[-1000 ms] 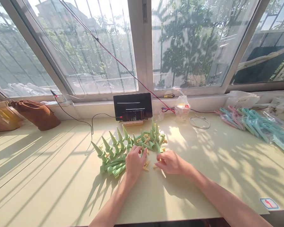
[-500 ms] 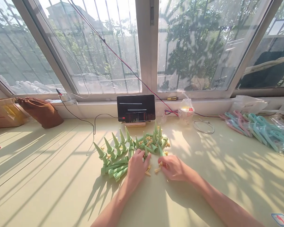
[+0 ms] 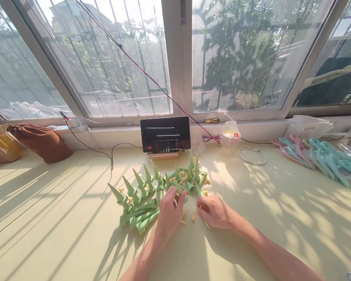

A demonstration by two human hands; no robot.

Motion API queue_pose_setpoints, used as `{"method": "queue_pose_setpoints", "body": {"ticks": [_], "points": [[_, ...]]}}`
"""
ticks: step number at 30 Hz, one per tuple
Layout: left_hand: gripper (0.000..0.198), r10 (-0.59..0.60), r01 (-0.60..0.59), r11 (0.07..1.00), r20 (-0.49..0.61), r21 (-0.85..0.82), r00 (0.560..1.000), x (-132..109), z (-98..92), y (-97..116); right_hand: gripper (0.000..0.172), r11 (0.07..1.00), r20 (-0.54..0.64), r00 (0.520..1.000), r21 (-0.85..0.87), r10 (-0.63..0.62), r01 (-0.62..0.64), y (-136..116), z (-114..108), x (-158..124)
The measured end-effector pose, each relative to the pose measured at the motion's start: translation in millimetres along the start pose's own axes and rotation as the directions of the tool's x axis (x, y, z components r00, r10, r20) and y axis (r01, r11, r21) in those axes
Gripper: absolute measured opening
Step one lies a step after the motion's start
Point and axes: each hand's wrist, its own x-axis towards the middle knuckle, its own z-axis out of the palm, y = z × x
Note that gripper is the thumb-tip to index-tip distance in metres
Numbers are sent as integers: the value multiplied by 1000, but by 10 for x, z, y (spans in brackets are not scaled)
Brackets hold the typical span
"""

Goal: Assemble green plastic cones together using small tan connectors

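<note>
Here, left hand (image 3: pixel 170 208): one, bare, its thumb and forefinger bent about one tilted green cone (image 3: pixel 179 188); whether they grip it cannot be told.
Right hand (image 3: pixel 213 211): one, thumb and fingertips drawn together; the tips are partly hidden, so whether they hold anything cannot be told. One leaning cone (image 3: pixel 198 189) stands just behind them.
Row of cones (image 3: pixel 130 188): five, at the left of the heap, ringed near the base, points up, the outermost tilting left.
Tubes (image 3: pixel 148 223): three, lying side by side in front of that row, to the left of the left hand.
Back cluster (image 3: pixel 190 186): several more green cones and rolls beyond the hands, overlapping too much for a sure count.
Yellow bits (image 3: pixel 193 216): a few on the table (image 3: pixel 76 249) between the hands; those among the green rolls are too small to count.
Screens: two, one tablet (image 3: pixel 150 134) and one phone (image 3: pixel 158 146) before it, above one small stand (image 3: pixel 165 155).
Along the window: one brown bag (image 3: pixel 43 142) at left, one yellow-handled tool (image 3: pixel 213 121) on the sill.
Looped cable (image 3: pixel 251 164): one, right of the cluster.
</note>
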Motion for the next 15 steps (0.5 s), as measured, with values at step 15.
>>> {"method": "queue_pose_setpoints", "body": {"ticks": [15], "points": [[32,-187,225,900,137,-372,973,27,32,28,6,995,-189,980,67,-60,74,-16,3,34]]}}
